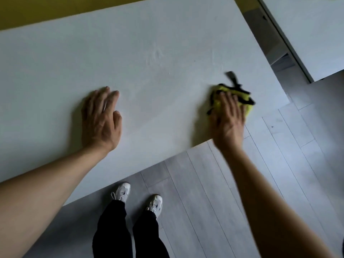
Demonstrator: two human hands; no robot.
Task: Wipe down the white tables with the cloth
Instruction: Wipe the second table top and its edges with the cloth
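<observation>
Head view: right hand (228, 116) presses cloth (245, 97) on table (149, 53).

- We see a large white table (149, 53) filling most of the view, its top matte with faint smears near the middle.
- On it, near the right corner by the front edge, lies a bunched yellow cloth (240, 95) with black trim; our right hand (228, 116) presses flat on top of it.
- Our left hand (101, 118) rests palm down on the tabletop, fingers straight, well apart from the cloth.
- A second white table (312, 34) stands at the upper right, separated from the first by a gap.
- Below is a grey plank floor (214, 202), on which we stand in pale sneakers (137, 199).
</observation>
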